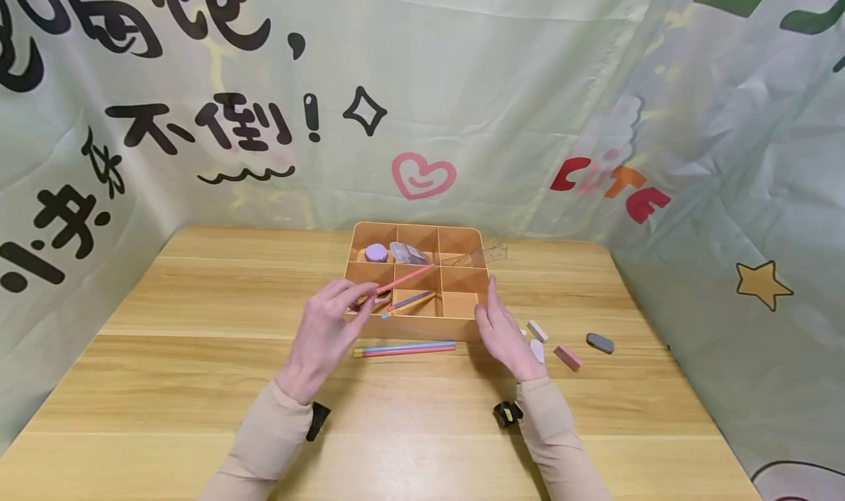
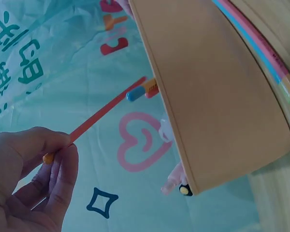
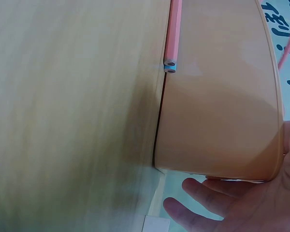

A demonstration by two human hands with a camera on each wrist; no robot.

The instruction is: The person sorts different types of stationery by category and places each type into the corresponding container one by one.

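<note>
My left hand [image 1: 330, 325] pinches a red pencil [image 1: 408, 275] near its orange end, between thumb and fingertips. The pencil slants over the front left part of an orange-tan compartment box [image 1: 422, 329]. In the left wrist view the pencil [image 2: 97, 116] points up toward other pencil ends at the box rim. My right hand [image 1: 507, 338] lies against the box's right side, fingers stretched out. Two or more pencils [image 1: 411, 304] lean in the front middle compartment. A pinkish item [image 2: 173, 178] sticks out at front left, partly hidden by my left hand in the head view.
A blue and a pink pencil [image 1: 405, 350] lie along the box front. The back compartments hold a lavender round item [image 1: 376, 252], a translucent purplish item [image 1: 409, 253] and a clear ruler [image 1: 494, 251]. Right of the box lie a pink block [image 1: 568, 357], a grey eraser [image 1: 599, 342] and white pieces [image 1: 538, 331].
</note>
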